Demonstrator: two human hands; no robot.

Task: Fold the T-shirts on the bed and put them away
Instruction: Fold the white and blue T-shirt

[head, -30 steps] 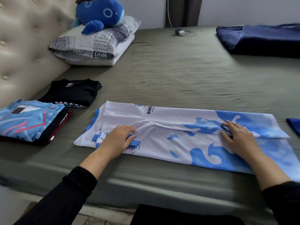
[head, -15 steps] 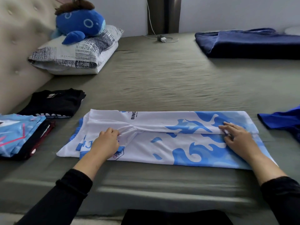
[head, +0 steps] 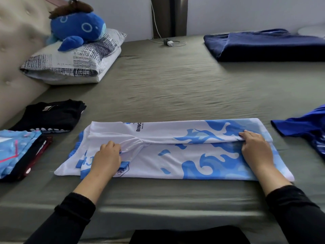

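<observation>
Olive-sheeted bed; white-blue T-shirt; folded shirt stacks left; pillow; navy blanket.

A wide bed under a rumpled olive-green sheet fills the room; a beige tufted headboard runs along its left side; a patterned pillow lies against it with a blue plush toy on top; a pale grey wall stands behind, split by a dark vertical post; a white charger and cable lie at its foot; soft, even daylight.
</observation>
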